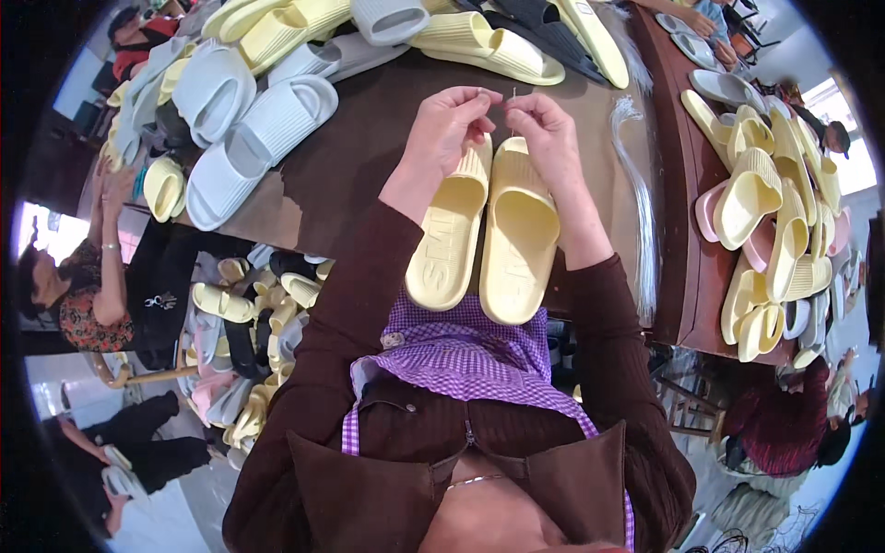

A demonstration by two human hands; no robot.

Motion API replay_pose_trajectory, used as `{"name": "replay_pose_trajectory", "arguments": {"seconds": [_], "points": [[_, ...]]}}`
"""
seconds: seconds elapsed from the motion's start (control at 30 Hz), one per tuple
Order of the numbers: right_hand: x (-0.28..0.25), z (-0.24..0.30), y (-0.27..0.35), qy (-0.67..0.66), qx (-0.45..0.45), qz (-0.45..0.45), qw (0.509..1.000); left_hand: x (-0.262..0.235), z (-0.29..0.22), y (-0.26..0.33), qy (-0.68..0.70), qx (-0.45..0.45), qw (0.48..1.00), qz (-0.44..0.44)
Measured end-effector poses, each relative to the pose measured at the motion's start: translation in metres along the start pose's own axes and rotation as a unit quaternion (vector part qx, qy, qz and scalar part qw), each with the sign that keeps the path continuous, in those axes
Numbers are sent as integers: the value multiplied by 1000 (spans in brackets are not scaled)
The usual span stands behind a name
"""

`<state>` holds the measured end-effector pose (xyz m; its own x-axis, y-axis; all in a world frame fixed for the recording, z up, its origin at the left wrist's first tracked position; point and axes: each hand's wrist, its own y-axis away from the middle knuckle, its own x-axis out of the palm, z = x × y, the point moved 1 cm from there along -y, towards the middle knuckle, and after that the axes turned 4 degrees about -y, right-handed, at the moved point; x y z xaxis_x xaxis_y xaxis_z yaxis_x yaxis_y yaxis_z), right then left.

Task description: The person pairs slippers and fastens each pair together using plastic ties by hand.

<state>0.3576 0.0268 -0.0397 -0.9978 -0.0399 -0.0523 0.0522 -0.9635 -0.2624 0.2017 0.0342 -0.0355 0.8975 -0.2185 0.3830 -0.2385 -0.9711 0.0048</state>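
A pair of yellow slide slippers lies side by side at the table's near edge, heels toward me: the left slipper and the right slipper. Over the left one's toe, my left hand is closed in a pinch. My right hand pinches just above the other toe, its fingertips close to those of the left. Something thin, like a strand, shows at the fingertips; its ends are too fine to follow. A bundle of pale, glossy strands lies to the right of my right hand.
Grey slippers and yellow slippers are heaped along the table's far and left sides. A reddish-brown table on the right bears more piled slippers. Other people sit at both sides, one with raised hands. Loose slippers fill the lower left.
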Motion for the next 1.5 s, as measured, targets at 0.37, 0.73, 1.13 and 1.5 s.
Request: {"name": "replay_pose_trajectory", "arguments": {"seconds": [0.37, 0.73, 1.13, 1.5], "points": [[5, 15, 18, 43, -64, -49, 996, 10, 6, 9, -3, 42, 999, -27], [8, 22, 22, 255, -190, -56, 947, 10, 9, 13, -22, 56, 997, -43], [8, 23, 24, 284, -198, -61, 936, 10, 11, 13, -32, 39, 999, -18], [8, 27, 25, 301, -216, -45, 928, 5, 13, 11, -72, 36, 996, -24]]}}
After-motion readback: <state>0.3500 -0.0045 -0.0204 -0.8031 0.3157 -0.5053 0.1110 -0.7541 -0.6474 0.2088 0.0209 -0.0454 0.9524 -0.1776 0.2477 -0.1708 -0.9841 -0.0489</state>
